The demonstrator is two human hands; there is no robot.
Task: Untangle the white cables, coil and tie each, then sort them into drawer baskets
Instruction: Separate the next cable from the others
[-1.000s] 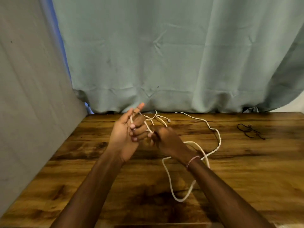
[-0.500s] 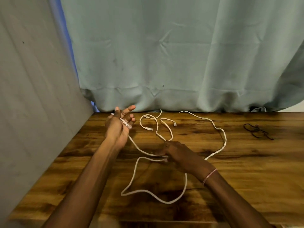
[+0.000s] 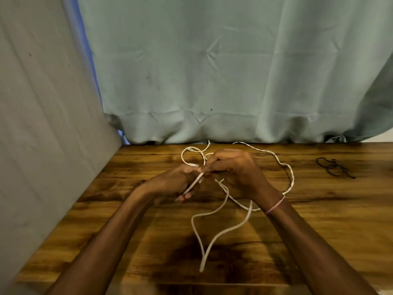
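The white cable (image 3: 202,265) sprawled in loose loops across the worktop (image 3: 319,220), its longest loop running toward the near edge. The left hand (image 3: 170,182) gripped 1 straight stretch, slanting from near-left up to far-right, where the right hand (image 3: 238,171) pinched it with curled fingers.

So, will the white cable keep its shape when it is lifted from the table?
Probably not: the white cable lies in loose, wandering loops on the table, so it should droop. It looks thin, so likely light. Its strands cross between the left hand and right hand, so pulling may snag.
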